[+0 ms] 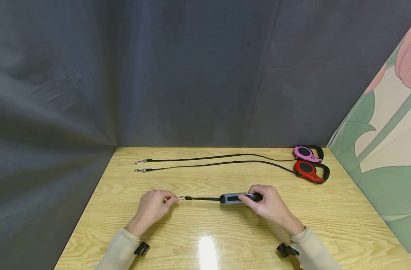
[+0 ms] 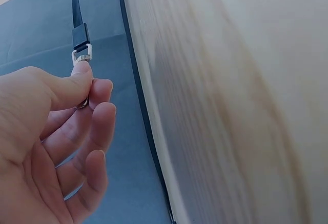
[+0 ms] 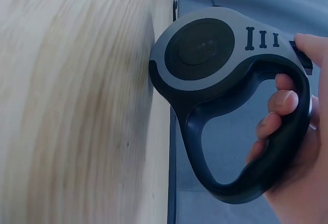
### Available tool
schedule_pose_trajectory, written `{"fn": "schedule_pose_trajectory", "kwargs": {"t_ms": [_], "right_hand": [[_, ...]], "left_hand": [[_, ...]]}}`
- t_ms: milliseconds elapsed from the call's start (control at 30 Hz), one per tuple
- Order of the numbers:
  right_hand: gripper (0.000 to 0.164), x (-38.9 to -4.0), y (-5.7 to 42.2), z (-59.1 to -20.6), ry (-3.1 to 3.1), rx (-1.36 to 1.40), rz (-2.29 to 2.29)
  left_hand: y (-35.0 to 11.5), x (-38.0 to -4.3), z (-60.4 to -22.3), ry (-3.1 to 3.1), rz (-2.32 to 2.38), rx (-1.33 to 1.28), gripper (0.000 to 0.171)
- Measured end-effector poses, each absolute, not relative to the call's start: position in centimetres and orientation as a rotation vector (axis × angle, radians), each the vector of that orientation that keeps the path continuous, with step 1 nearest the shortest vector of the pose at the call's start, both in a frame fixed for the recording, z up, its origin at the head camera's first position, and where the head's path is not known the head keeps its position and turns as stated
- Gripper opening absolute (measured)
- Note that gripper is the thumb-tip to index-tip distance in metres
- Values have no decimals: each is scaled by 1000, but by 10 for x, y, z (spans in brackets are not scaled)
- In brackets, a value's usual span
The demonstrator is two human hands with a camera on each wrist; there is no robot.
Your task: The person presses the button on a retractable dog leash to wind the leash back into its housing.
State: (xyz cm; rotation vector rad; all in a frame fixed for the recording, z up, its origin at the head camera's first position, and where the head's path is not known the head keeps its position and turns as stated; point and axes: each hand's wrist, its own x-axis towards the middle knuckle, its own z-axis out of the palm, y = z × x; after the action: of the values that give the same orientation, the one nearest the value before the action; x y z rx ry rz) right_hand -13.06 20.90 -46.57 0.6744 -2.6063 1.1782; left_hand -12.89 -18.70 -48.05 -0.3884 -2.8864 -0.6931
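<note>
A grey and black retractable dog leash (image 1: 230, 198) is held on edge over the table, its black strap (image 1: 203, 198) stretched leftward. My right hand (image 1: 267, 204) grips its black loop handle (image 3: 277, 157), fingers curled through the loop and thumb at the button (image 3: 302, 58). At the strap's other end my left hand (image 1: 154, 208) pinches the metal snap hook (image 2: 82, 55) between thumb and index finger, the other fingers loosely bent. Most of the hook is hidden behind the thumb in the left wrist view.
Farther back on the wood-grain table (image 1: 124, 187) lie a pink leash (image 1: 304, 153) and a red leash (image 1: 306, 170), bodies at the right, straps laid out leftward to metal hooks. Dark cloth (image 1: 191, 75) hangs behind, and a floral curtain (image 1: 387, 150) stands at the right.
</note>
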Motion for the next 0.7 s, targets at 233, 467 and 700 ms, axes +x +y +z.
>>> {"fn": "schedule_pose_trajectory", "kwargs": {"t_ms": [233,467,700], "right_hand": [[25,-130,205,-467,-2615,693,1190],[26,-128,202,-467,-2605,690,1191],[26,-128,196,-468,-2563,712,1200]], "left_hand": [[-185,-128,-480,-2893,-688,-408,8],[-180,-127,-478,-2898,-676,-426,9],[-175,-127,-476,-2887,-674,-450,10]]}}
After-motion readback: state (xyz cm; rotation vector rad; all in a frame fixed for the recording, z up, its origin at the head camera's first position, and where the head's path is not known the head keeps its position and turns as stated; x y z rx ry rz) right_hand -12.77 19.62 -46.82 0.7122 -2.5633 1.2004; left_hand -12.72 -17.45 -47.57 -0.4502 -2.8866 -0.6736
